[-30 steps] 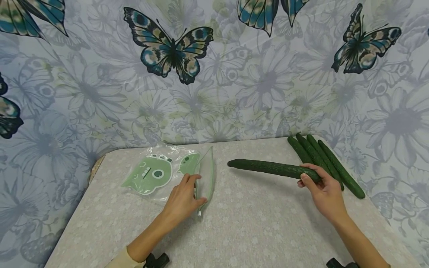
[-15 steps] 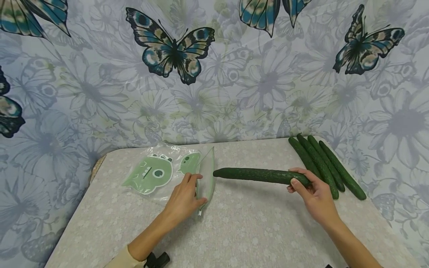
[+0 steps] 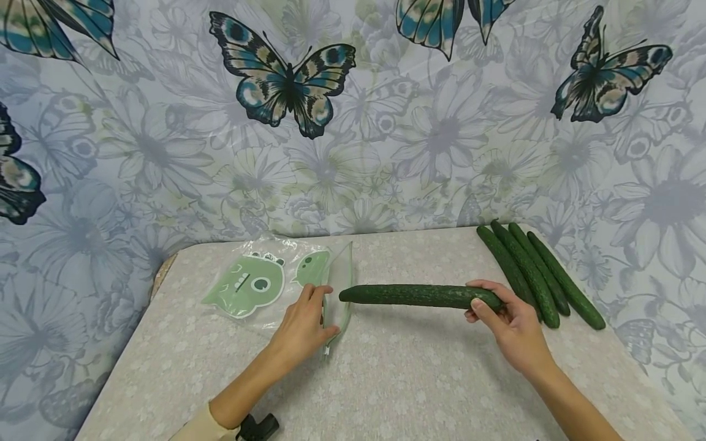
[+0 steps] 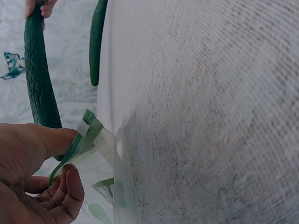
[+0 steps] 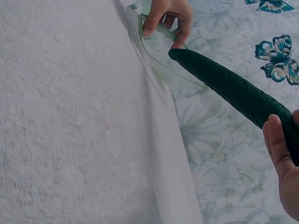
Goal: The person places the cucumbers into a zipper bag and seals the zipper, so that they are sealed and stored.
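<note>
A pale floral backdrop [image 3: 430, 184] printed with teal-and-black butterflies [image 3: 290, 89] rises behind the table [image 3: 419, 386], covered in beige flower-patterned cloth [image 3: 165, 355].

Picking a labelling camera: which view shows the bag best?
The head view: the bag shows nearly whole, green print included, partly covered by the left hand. The left wrist view shows only part, its rim close up; the right wrist view, mainly that rim, partly behind the same hand.

The bag [image 3: 248, 286] is clear, glossy, crinkled plastic — the long cucumber [image 3: 410, 296] wears a rough, bumpy skin, mostly matt, and the other cucumbers [image 3: 525, 272] look similarly bumpy; the table cover [image 3: 419, 373] appears to be matt woven cloth — the butterfly backdrop [image 3: 386, 184] smooth, dull fabric
</note>
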`<state>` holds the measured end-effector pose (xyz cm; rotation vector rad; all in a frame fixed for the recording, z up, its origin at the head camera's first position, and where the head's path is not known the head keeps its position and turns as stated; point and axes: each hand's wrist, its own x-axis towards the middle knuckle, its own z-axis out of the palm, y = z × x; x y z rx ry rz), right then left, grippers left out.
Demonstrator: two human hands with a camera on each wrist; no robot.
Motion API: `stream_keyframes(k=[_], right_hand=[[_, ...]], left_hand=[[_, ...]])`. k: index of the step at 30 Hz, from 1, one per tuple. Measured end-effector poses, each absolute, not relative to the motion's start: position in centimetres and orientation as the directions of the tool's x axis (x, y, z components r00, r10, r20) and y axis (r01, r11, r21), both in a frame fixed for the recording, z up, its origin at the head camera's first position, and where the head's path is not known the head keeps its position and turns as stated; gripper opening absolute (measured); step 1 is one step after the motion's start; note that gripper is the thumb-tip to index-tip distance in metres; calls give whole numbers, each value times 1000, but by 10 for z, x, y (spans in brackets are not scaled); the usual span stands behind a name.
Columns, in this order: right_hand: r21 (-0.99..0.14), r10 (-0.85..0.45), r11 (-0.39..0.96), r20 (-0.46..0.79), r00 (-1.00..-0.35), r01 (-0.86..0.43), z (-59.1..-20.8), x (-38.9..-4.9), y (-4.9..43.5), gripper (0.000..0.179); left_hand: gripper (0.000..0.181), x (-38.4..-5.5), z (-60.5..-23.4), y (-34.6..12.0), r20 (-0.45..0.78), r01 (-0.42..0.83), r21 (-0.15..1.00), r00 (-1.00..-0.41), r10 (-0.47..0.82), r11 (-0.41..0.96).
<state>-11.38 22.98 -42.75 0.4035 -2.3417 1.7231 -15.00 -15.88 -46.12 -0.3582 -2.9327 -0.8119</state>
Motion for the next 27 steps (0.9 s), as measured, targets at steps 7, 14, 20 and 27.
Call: stream_keyframes(k=[7, 14, 20, 27], right_hand=[[-894, -151, 249, 344, -927, -372, -435, -118, 219, 31], [-911, -189, 181, 338, -922, -372, -449, -130, 199, 31], [-922, -214, 168, 311, -926, -348, -457, -139, 182, 33], [-946, -224, 135, 259, -939, -294, -463, -147, 161, 32]], left_hand=[[74, -147, -458, -156, 148, 278, 503, -961, 235, 819], [72, -144, -456, -153, 171, 306, 484, -952, 254, 820], [73, -143, -454, -151, 190, 323, 487, -946, 262, 812], [73, -143, -448, -146, 217, 356, 502, -934, 283, 789]])
